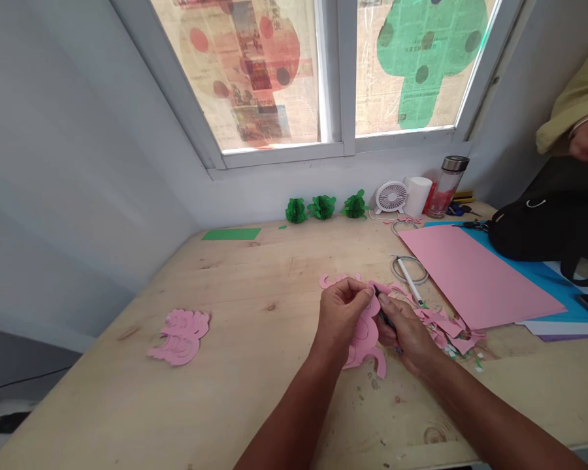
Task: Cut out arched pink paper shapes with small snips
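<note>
A pink paper cut-out [365,333] with drawn lines and rounded edges is pinched between the thumb and fingers of my left hand [340,313], lifted a little off the wooden table. My right hand [409,329] is closed around dark scissors [386,318], mostly hidden by the fingers, with their upper end against the paper near my left thumb. A curled pink strip hangs from the lower edge of the cut-out. Behind my hands lie more pink paper curls [327,282]. To the left rests an overlapping group of scalloped pink pieces [180,337].
Paper scraps [448,329] lie right of my hands, near a white pen [409,281] and a wire ring. Pink sheets [485,274] and a black bag [543,225] are further right. Green paper figures [322,207], a small fan [391,197] and a bottle [448,187] line the wall. Another person's sleeve [575,98] shows.
</note>
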Action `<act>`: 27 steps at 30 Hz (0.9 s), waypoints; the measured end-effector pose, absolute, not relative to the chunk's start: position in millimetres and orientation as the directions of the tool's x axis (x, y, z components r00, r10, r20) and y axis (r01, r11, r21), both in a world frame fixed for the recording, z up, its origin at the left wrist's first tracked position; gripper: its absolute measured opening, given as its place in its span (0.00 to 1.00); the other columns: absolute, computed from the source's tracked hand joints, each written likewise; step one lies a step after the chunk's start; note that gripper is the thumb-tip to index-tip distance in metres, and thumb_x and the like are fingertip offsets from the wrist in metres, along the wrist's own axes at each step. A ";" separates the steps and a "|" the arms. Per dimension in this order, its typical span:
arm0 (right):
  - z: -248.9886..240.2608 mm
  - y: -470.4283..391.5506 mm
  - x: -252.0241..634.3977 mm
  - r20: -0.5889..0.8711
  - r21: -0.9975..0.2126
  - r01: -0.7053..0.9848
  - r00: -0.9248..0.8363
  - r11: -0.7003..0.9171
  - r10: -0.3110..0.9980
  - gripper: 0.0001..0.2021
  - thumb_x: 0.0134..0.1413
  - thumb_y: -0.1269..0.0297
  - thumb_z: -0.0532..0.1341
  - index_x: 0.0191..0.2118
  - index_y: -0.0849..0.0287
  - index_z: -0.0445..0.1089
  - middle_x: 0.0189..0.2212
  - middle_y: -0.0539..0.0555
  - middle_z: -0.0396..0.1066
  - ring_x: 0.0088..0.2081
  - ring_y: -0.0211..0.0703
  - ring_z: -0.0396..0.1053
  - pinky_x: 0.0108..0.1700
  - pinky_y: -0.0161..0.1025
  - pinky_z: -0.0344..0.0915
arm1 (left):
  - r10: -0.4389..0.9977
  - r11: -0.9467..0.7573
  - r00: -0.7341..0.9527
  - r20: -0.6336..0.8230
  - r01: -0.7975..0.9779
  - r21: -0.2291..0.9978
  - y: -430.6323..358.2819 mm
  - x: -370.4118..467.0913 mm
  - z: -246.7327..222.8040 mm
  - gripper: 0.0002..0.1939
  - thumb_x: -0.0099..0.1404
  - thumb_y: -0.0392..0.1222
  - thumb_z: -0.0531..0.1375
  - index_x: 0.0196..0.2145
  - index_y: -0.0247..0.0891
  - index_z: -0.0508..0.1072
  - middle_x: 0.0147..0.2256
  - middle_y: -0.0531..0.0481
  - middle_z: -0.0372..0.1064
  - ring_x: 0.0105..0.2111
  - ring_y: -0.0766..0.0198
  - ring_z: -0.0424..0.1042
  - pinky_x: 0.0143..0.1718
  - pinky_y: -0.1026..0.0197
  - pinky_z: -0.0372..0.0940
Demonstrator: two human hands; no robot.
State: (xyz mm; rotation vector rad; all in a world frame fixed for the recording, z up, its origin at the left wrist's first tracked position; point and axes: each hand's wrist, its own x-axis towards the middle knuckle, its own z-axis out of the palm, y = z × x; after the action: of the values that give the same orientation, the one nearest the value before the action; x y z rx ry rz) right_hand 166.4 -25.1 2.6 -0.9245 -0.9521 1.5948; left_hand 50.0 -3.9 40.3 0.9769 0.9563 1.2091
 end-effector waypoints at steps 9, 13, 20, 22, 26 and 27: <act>0.9 -24.8 166.4 -0.107 -0.913 -0.370 -0.192 -0.173 0.976 0.24 0.53 0.46 0.57 0.17 0.58 0.54 0.10 0.42 0.47 0.14 0.28 0.40 0.17 0.31 0.38 | 0.990 0.091 0.132 -0.052 -0.310 0.947 -2.9 49.3 39.0 0.11 0.49 0.44 0.65 0.22 0.34 0.69 0.23 0.51 0.67 0.24 0.67 0.65 0.29 0.63 0.61; -1.1 -23.2 167.5 -0.106 -0.916 -0.363 -0.196 -0.173 0.975 0.24 0.53 0.46 0.57 0.18 0.59 0.58 0.10 0.42 0.48 0.14 0.28 0.40 0.17 0.31 0.38 | 0.981 0.121 0.181 -0.065 -0.318 0.940 -1.1 46.6 38.5 0.12 0.50 0.45 0.65 0.23 0.34 0.69 0.23 0.51 0.66 0.21 0.68 0.63 0.26 0.63 0.60; -2.3 -23.6 168.7 -0.104 -0.929 -0.331 -0.202 -0.168 0.974 0.22 0.54 0.47 0.57 0.22 0.62 0.66 0.10 0.41 0.48 0.14 0.29 0.40 0.17 0.30 0.38 | 0.973 0.086 0.231 -0.026 -0.254 0.963 4.1 39.0 38.3 0.10 0.51 0.43 0.64 0.21 0.34 0.68 0.22 0.51 0.66 0.21 0.69 0.63 0.26 0.63 0.60; -2.4 -23.7 168.9 -0.100 -0.934 -0.319 -0.199 -0.161 0.975 0.21 0.55 0.47 0.57 0.22 0.62 0.66 0.10 0.42 0.48 0.14 0.29 0.40 0.17 0.30 0.38 | 0.972 0.079 0.233 -0.024 -0.233 0.969 5.1 37.8 37.9 0.10 0.51 0.42 0.64 0.20 0.34 0.68 0.22 0.51 0.65 0.21 0.69 0.63 0.26 0.63 0.60; -1.8 -23.0 169.0 -0.085 -0.942 -0.303 -0.193 -0.141 0.978 0.21 0.56 0.48 0.56 0.22 0.61 0.65 0.10 0.42 0.48 0.15 0.29 0.40 0.17 0.31 0.37 | 0.967 0.104 0.252 -0.043 -0.235 0.967 6.0 38.0 37.0 0.10 0.50 0.42 0.64 0.19 0.34 0.68 0.20 0.52 0.64 0.21 0.69 0.63 0.25 0.64 0.59; -1.7 -22.7 169.0 -0.085 -0.943 -0.301 -0.194 -0.142 0.977 0.21 0.56 0.49 0.56 0.21 0.61 0.64 0.10 0.42 0.48 0.15 0.29 0.40 0.17 0.31 0.37 | 0.966 0.108 0.255 -0.045 -0.237 0.966 6.2 38.3 36.8 0.11 0.50 0.42 0.64 0.19 0.34 0.67 0.19 0.53 0.63 0.21 0.69 0.63 0.25 0.64 0.59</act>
State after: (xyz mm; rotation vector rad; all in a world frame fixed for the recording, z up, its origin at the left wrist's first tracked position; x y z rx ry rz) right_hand 169.0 -22.7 -1.7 -0.9584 -1.0351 1.5590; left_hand 38.3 6.2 36.8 1.0781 0.8818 1.0798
